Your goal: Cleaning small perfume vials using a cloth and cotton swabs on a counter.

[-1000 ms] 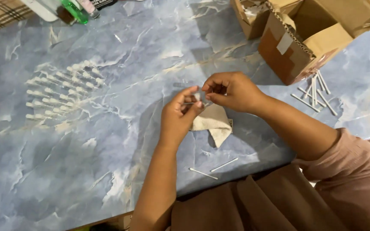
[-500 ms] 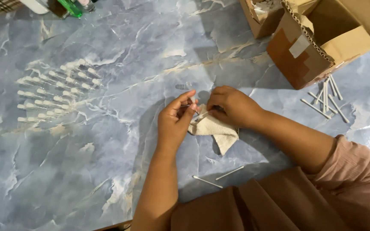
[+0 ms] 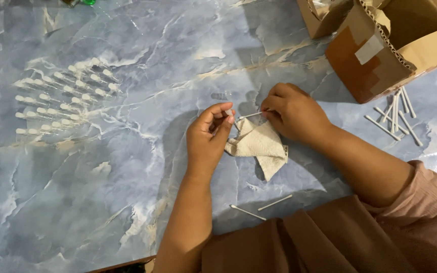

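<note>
While your left hand (image 3: 209, 136) pinches the cloth (image 3: 260, 146) and a small cap, your right hand (image 3: 293, 112) fingers grip a thin white stick (image 3: 250, 115) for wiping above the surface (image 3: 127, 192)

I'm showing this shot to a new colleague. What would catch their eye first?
Probably the two hands at the centre: the left hand and right hand hold a thin white stick over a crumpled cloth. Next, the neat rows of swabs at left on the blue marbled table.
</note>
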